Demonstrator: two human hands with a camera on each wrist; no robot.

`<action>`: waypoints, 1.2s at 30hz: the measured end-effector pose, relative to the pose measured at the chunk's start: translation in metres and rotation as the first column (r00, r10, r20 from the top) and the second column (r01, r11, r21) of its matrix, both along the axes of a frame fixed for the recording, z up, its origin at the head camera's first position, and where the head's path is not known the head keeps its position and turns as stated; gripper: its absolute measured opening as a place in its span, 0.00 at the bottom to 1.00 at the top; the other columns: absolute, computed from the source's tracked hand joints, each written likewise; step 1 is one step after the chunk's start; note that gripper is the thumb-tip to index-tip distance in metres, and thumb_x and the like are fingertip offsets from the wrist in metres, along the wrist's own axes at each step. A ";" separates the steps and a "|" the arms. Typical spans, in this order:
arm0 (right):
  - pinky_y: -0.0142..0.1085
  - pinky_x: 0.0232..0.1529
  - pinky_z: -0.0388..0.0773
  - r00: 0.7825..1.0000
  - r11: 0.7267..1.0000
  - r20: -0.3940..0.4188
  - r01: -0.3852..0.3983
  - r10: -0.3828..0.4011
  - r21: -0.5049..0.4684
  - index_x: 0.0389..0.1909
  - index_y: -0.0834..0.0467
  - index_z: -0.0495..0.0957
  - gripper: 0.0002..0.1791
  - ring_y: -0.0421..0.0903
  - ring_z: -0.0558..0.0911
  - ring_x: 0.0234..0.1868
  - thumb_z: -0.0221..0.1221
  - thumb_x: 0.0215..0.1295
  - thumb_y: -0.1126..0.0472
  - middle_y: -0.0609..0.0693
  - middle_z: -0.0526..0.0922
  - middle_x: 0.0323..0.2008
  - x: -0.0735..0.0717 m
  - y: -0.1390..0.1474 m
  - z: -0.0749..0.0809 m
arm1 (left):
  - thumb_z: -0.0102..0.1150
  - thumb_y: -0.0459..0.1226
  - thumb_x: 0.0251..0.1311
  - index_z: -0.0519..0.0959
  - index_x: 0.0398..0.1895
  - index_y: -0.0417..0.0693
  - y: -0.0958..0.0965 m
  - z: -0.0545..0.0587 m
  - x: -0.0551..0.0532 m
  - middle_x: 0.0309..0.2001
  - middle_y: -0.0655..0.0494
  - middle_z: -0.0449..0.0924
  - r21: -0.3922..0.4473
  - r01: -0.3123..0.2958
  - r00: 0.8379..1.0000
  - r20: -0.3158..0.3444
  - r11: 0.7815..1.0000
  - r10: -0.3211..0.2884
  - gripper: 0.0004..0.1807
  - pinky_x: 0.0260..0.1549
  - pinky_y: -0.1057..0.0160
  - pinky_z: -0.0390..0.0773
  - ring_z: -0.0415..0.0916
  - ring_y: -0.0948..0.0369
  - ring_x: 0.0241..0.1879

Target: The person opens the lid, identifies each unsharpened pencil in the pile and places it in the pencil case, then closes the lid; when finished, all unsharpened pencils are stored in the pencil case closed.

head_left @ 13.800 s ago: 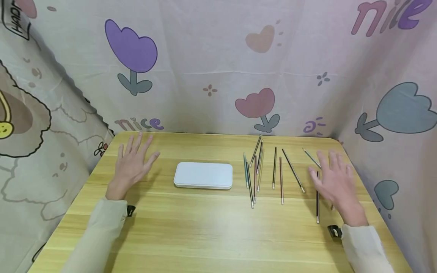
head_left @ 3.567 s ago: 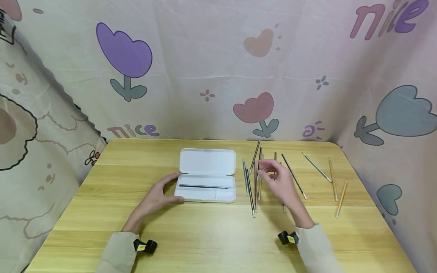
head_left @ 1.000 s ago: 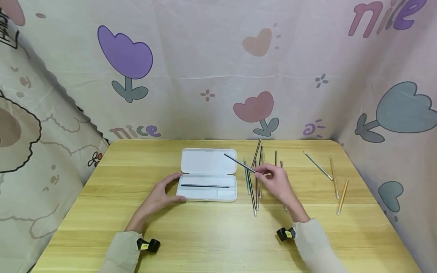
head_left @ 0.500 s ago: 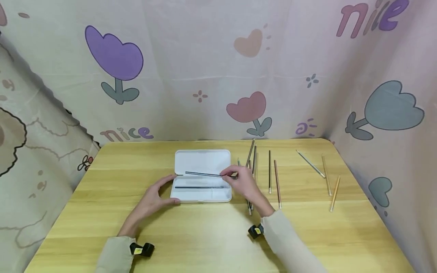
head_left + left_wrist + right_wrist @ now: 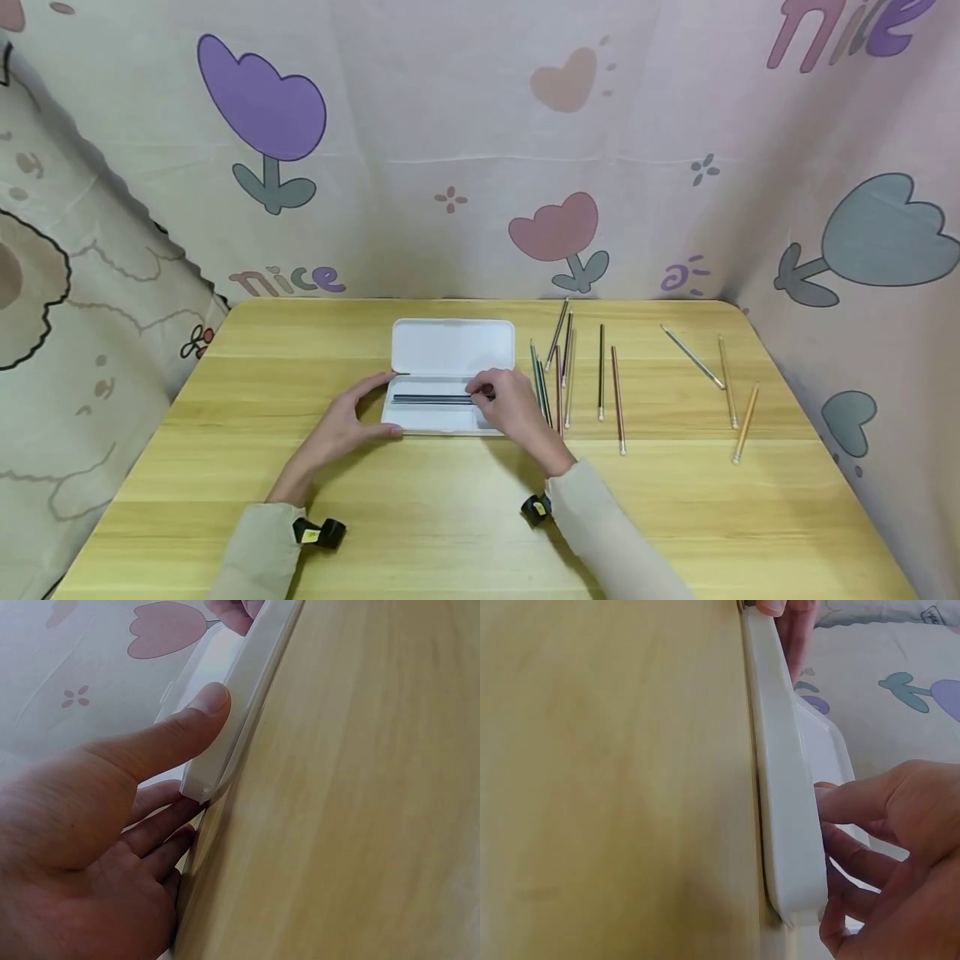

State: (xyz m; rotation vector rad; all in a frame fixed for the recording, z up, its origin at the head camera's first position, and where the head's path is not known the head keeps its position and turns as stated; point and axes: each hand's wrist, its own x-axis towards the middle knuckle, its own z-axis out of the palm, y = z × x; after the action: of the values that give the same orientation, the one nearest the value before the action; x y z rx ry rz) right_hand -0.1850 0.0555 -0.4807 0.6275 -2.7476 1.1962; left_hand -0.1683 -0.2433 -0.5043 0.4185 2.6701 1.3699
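Observation:
A white pencil case (image 5: 453,346) lies with its lid folded back on the table. My left hand (image 5: 341,425) grips its left end; in the left wrist view the thumb (image 5: 202,705) lies on the front wall and the fingers are at the end. My right hand (image 5: 517,408) reaches over the tray's right part and pinches a dark pencil (image 5: 427,397), low in the tray beside another dark pencil. The right hand covers the pencil's right end. In the right wrist view, the case wall (image 5: 787,795) hides the fingertips of the right hand (image 5: 900,855).
Several loose pencils (image 5: 567,375) lie close together just right of the case. A black pencil (image 5: 602,371) and a reddish one (image 5: 618,400) lie farther right. Near the right edge are a grey-green pencil (image 5: 693,358) and two yellowish pencils (image 5: 745,425). A printed curtain (image 5: 420,208) hangs behind the table (image 5: 450,525).
The case, closed at first, now stands open. My right hand has picked a dark pencil from the right, turned it sideways and lowered it into the tray. The left hand has stayed on the case.

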 end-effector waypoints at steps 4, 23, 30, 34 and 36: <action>0.36 0.42 0.85 1.000 0.997 0.020 0.001 0.001 -0.080 0.38 0.61 0.88 0.08 0.46 0.87 0.38 0.67 0.61 0.74 0.52 0.89 0.37 0.001 0.004 0.002 | 0.83 0.45 0.47 0.69 0.74 0.46 0.001 0.002 0.001 0.75 0.39 0.63 0.024 0.008 1.000 0.001 1.000 -0.008 0.50 0.72 0.31 0.50 0.53 0.38 0.76; 0.30 0.39 0.85 0.967 0.939 0.052 0.257 -0.251 -0.228 0.55 0.65 0.81 0.17 0.52 0.84 0.42 0.65 0.65 0.71 0.55 0.85 0.40 0.012 0.124 0.031 | 0.82 0.47 0.48 0.69 0.74 0.47 0.003 0.002 0.000 0.75 0.39 0.63 0.002 0.010 1.000 -0.011 1.000 -0.010 0.50 0.72 0.31 0.52 0.54 0.37 0.75; 0.27 0.40 0.82 0.931 0.915 0.028 0.363 -0.364 -0.173 0.54 0.65 0.81 0.15 0.54 0.84 0.42 0.64 0.68 0.69 0.57 0.85 0.41 0.006 0.161 0.026 | 0.82 0.49 0.47 0.67 0.75 0.47 0.003 0.000 0.000 0.76 0.40 0.61 -0.001 0.005 1.000 0.003 1.000 -0.005 0.52 0.72 0.31 0.51 0.52 0.38 0.76; 0.26 0.38 0.81 0.914 0.899 0.061 0.404 -0.400 -0.170 0.55 0.64 0.81 0.16 0.56 0.85 0.43 0.65 0.68 0.68 0.58 0.85 0.42 0.005 0.174 0.020 | 0.82 0.49 0.47 0.67 0.75 0.46 0.003 0.000 0.000 0.76 0.39 0.61 -0.006 0.004 1.000 -0.006 1.000 -0.004 0.52 0.72 0.32 0.51 0.52 0.37 0.76; 0.26 0.37 0.81 0.908 0.892 0.087 0.418 -0.409 -0.169 0.55 0.64 0.80 0.16 0.56 0.85 0.43 0.65 0.67 0.68 0.59 0.85 0.42 0.003 0.179 0.017 | 0.82 0.48 0.47 0.67 0.75 0.46 0.003 0.000 -0.001 0.76 0.38 0.61 -0.004 0.007 1.000 -0.012 1.000 -0.007 0.52 0.72 0.32 0.51 0.53 0.37 0.76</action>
State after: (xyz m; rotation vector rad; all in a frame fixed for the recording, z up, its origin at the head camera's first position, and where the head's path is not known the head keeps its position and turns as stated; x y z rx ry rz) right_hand -0.1817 0.2344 -0.4640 -0.0141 -2.5746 1.3415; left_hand -0.1688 -0.2407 -0.5039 0.4359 2.6779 1.3645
